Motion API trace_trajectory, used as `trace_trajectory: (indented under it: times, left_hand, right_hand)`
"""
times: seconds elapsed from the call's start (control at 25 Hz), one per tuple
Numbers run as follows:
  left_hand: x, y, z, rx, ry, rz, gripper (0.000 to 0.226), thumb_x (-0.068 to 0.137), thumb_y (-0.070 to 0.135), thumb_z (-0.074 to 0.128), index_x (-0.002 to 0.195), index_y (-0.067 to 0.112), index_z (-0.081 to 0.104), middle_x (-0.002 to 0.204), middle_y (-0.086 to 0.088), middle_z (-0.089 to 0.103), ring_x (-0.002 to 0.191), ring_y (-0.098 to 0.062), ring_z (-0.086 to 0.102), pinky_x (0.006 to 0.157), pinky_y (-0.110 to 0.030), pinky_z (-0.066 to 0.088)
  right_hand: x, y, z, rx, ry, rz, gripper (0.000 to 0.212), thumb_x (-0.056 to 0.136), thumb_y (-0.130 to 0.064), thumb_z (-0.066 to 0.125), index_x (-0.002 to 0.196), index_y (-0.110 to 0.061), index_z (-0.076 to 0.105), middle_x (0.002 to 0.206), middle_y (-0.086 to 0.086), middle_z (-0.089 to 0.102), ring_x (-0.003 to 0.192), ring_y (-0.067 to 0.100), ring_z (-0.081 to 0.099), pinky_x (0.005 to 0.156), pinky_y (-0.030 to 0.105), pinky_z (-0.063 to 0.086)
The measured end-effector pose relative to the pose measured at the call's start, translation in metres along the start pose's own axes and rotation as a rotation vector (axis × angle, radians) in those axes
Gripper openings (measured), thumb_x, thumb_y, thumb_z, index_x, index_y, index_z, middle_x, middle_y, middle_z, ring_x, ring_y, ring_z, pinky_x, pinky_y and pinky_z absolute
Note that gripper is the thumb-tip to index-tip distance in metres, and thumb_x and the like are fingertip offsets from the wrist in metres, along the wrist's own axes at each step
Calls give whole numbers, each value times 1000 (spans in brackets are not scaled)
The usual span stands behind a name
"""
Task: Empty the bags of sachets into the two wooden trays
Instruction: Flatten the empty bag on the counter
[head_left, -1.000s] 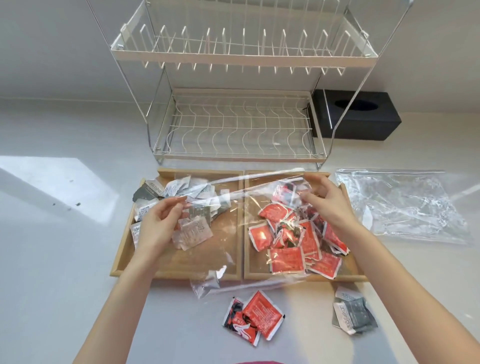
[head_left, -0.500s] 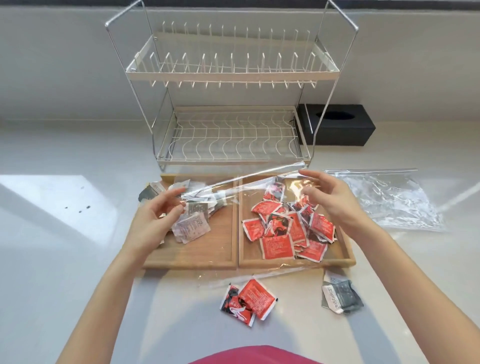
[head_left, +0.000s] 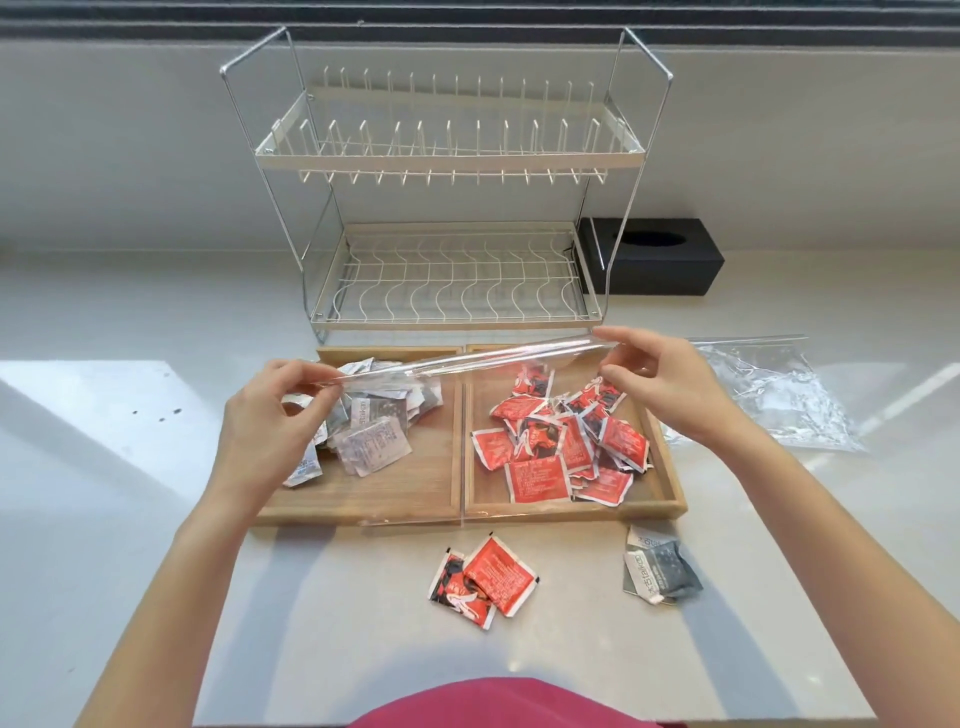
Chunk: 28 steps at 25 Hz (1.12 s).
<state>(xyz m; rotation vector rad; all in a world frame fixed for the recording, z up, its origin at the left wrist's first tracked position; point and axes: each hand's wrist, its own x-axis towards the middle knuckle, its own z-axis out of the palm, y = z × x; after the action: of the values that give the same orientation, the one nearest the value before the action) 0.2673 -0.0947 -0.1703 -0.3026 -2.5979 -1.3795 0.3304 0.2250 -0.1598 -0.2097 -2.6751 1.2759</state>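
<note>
I hold the clear plastic zip bag (head_left: 410, 441) stretched flat above both trays, its sealed top strip taut between my hands so that it hangs open-faced and I can see through it that nothing is left inside. My left hand (head_left: 270, 410), at nine o'clock of the trays, pinches the strip's end between thumb and curled fingers. My right hand (head_left: 660, 384), at two o'clock, pinches the other end with thumb and forefinger, the remaining fingers spread loosely.

Under the bag, the left shallow wooden tray (head_left: 363, 493) holds the grey and white sachets (head_left: 371, 431), and the right shallow wooden tray (head_left: 670, 493) holds the red sachets (head_left: 566, 447), sorted by kind. Two strays lie on the white counter (head_left: 104, 467) at six o'clock: a red pair (head_left: 485, 582) and a grey pair (head_left: 660, 569), probably spilled past the rims. A second crumpled clear bag (head_left: 769, 400) lies at three o'clock, set aside as finished, I judge.
</note>
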Motion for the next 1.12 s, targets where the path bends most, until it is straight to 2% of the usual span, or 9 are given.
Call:
trace_trajectory:
  times: [0.16, 0.24, 0.32, 0.44, 0.6, 0.76, 0.88, 1.0, 1.12]
  left_hand:
    - [3, 12, -2, -20, 8, 60, 20, 82, 10, 60, 79, 30, 61, 102, 6, 54, 89, 12, 53, 77, -8, 43]
    - [3, 22, -1, -107, 13, 36, 28, 84, 9, 58, 77, 36, 57, 94, 10, 63, 87, 3, 59, 85, -21, 46]
    - [3, 35, 4, -204, 19, 35, 32, 85, 7, 56, 81, 39, 56, 76, 17, 67, 74, 9, 61, 78, -12, 47]
    - [2, 58, 21, -381, 36, 81, 33, 87, 5, 53, 91, 38, 53, 77, 8, 63, 68, 5, 63, 67, -8, 48]
    - [-2, 88, 57, -489, 48, 87, 32, 88, 5, 51, 84, 37, 48, 75, 5, 59, 64, 0, 62, 58, -14, 52]
    - [-7, 108, 105, -474, -12, 17, 26, 89, 9, 50, 77, 33, 52, 67, 16, 63, 61, 3, 61, 55, -12, 51]
    - [-16, 121, 141, -421, -74, -28, 27, 89, 6, 49, 79, 30, 56, 75, 6, 61, 63, 5, 61, 57, -10, 50]
    - [-23, 131, 173, -369, -146, -97, 27, 89, 9, 49, 84, 35, 59, 84, 1, 64, 71, -1, 62, 65, -15, 51]
    - [-27, 141, 205, -313, -178, -145, 28, 87, 13, 53, 90, 41, 58, 92, 1, 65, 83, -12, 60, 72, -18, 47]
  right_hand:
    - [-1, 0, -11, 1, 28, -39, 12, 84, -20, 60, 95, -25, 64, 89, -2, 60, 81, 9, 59, 71, 16, 47]
    - [0, 1, -18, 36, 57, -35, 5, 83, -23, 61, 84, -28, 62, 91, -5, 53, 82, 3, 56, 68, 8, 44]
    - [1, 2, -29, 103, 79, -35, 7, 83, -23, 62, 80, -28, 60, 94, -7, 54, 83, -1, 56, 69, 4, 44]
    - [-3, 8, -50, 288, 90, -61, 14, 85, -15, 60, 83, -29, 58, 80, -5, 67, 74, 0, 63, 70, 8, 47]
    - [-8, 25, -87, 503, 187, -68, 25, 85, -3, 57, 88, -25, 45, 60, -10, 68, 62, 3, 65, 64, 12, 49]
    - [-14, 56, -118, 507, 252, 0, 28, 87, -6, 55, 84, -28, 38, 71, 0, 64, 58, 3, 62, 64, 13, 49]
    - [-16, 85, -138, 481, 299, 66, 27, 87, -8, 54, 82, -29, 38, 73, 0, 62, 56, 2, 60, 60, 13, 49]
    - [-14, 116, -154, 408, 304, 98, 22, 87, -6, 53, 78, -26, 47, 72, -2, 61, 55, -1, 60, 57, 12, 48]
    - [-10, 147, -166, 343, 266, 156, 20, 87, -5, 50, 86, -23, 59, 77, -5, 63, 62, -2, 61, 62, 13, 49]
